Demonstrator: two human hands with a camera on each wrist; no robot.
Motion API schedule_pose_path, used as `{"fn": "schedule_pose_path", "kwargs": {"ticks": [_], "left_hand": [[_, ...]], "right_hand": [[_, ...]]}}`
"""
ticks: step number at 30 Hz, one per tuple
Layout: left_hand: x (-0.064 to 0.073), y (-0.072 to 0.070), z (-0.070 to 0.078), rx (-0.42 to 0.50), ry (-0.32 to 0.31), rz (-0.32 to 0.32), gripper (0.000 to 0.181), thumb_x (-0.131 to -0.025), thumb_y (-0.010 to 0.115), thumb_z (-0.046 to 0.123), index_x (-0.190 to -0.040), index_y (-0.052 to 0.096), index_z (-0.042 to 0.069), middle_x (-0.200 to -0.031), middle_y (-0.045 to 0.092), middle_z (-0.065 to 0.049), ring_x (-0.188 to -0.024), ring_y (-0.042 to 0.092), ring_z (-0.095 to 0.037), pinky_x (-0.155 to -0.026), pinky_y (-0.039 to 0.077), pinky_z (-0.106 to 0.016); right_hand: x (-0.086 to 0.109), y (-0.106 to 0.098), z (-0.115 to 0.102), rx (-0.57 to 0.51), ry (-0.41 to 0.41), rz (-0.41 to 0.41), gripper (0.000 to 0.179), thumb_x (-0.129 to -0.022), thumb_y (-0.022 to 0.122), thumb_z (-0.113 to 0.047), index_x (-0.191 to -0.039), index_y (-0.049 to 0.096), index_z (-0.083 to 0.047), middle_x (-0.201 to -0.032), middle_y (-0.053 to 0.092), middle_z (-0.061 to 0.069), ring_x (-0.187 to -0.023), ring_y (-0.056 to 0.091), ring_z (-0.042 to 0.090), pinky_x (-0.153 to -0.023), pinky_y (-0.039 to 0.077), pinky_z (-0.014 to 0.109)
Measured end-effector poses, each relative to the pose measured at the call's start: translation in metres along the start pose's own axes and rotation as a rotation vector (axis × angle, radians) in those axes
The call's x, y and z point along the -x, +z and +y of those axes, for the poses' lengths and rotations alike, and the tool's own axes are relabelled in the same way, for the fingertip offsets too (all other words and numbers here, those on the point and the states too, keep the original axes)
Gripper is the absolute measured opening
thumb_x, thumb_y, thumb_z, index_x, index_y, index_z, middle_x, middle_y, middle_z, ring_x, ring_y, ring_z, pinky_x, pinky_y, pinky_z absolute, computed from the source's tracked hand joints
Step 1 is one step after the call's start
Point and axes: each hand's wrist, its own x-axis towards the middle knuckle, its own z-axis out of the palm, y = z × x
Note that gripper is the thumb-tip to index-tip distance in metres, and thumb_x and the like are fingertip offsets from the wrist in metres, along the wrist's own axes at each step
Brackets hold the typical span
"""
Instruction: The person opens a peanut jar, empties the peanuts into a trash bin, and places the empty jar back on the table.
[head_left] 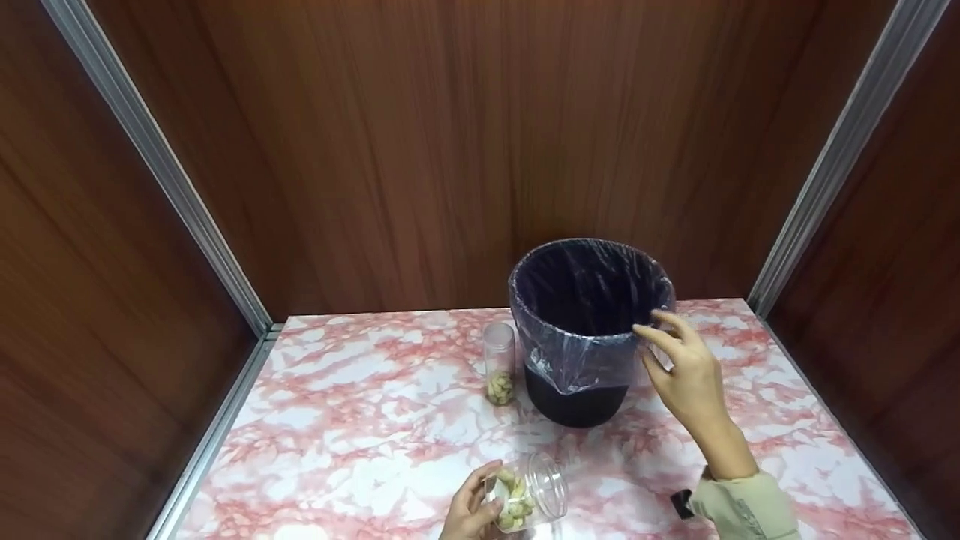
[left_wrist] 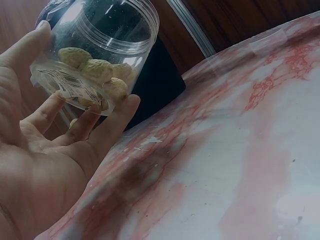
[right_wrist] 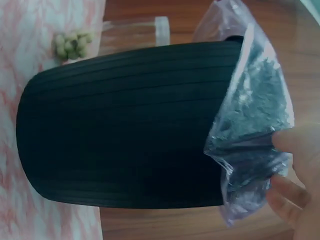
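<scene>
My left hand (head_left: 471, 506) grips a clear plastic jar (head_left: 551, 487), tilted with its mouth to the right. Inside lie several pale nuts (left_wrist: 97, 70) that look like peanuts in the shell. A barcode label (left_wrist: 75, 87) shows near the jar's base. My right hand (head_left: 686, 375) is at the near right rim of a black bin (head_left: 574, 405), lined with a clear purplish bag (head_left: 577, 360). Its fingers are bent and spread apart beside the bag's edge, with nothing visible between them. Whether they touch the bag is unclear. The bin's bottom is hidden.
A tall clear container (head_left: 499, 349) stands just left of the bin, with pale nuts (head_left: 499, 388) in its lower part. The marbled red-and-white tabletop (head_left: 360, 420) is enclosed by wood-look panels (head_left: 375, 150) with metal corner posts.
</scene>
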Motion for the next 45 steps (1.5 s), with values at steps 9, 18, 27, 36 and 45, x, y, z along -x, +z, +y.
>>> {"fn": "schedule_pose_path", "kwargs": {"ticks": [9, 18, 27, 36, 45], "left_hand": [[0.001, 0.011, 0.018, -0.088, 0.132, 0.049, 0.061, -0.092, 0.06, 0.003, -0.141, 0.029, -0.017, -0.132, 0.049, -0.016, -0.12, 0.049, -0.018, -0.097, 0.046, -0.031], [-0.013, 0.043, 0.093, -0.09, 0.239, 0.148, 0.067, -0.086, 0.065, -0.001, -0.142, 0.03, -0.009, -0.138, 0.04, -0.024, -0.1, 0.06, -0.027, -0.079, 0.056, -0.039], [-0.045, 0.075, 0.168, -0.272, 0.408, 0.25, 0.066, -0.08, 0.075, 0.002, -0.137, 0.043, -0.005, -0.125, 0.048, -0.023, -0.106, 0.057, -0.036, -0.083, 0.055, -0.043], [-0.099, 0.101, 0.21, -0.531, 0.529, 0.324, 0.063, -0.075, 0.083, 0.008, -0.132, 0.055, 0.004, -0.119, 0.058, -0.017, -0.105, 0.057, -0.031, -0.091, 0.051, -0.039], [-0.146, 0.113, 0.221, -0.802, 0.505, 0.332, 0.067, -0.073, 0.086, 0.027, -0.131, 0.057, 0.009, -0.115, 0.061, -0.012, -0.09, 0.064, -0.026, -0.079, 0.056, -0.033]], "right_hand": [[0.005, 0.012, 0.006, -0.101, -0.03, 0.084, 0.042, -0.071, 0.077, 0.018, -0.105, 0.076, -0.007, -0.114, 0.067, 0.012, -0.094, 0.064, 0.027, -0.083, 0.043, 0.015], [0.005, 0.024, 0.008, -0.131, -0.044, 0.178, 0.044, -0.067, 0.078, 0.019, -0.105, 0.076, -0.005, -0.114, 0.067, 0.014, -0.085, 0.063, 0.026, -0.081, 0.044, 0.016], [0.01, 0.027, 0.006, -0.123, -0.024, 0.19, 0.044, -0.069, 0.078, 0.019, -0.106, 0.075, -0.004, -0.117, 0.066, 0.014, -0.084, 0.062, 0.024, -0.073, 0.044, 0.016], [0.013, 0.021, 0.005, -0.035, -0.027, 0.131, 0.038, -0.077, 0.077, 0.006, -0.113, 0.074, -0.009, -0.121, 0.065, 0.01, -0.084, 0.061, 0.018, -0.068, 0.045, 0.026], [0.012, 0.021, 0.003, -0.029, -0.035, 0.145, 0.04, -0.075, 0.078, 0.008, -0.111, 0.074, -0.008, -0.12, 0.066, 0.01, -0.08, 0.061, 0.019, -0.063, 0.044, 0.025]]}}
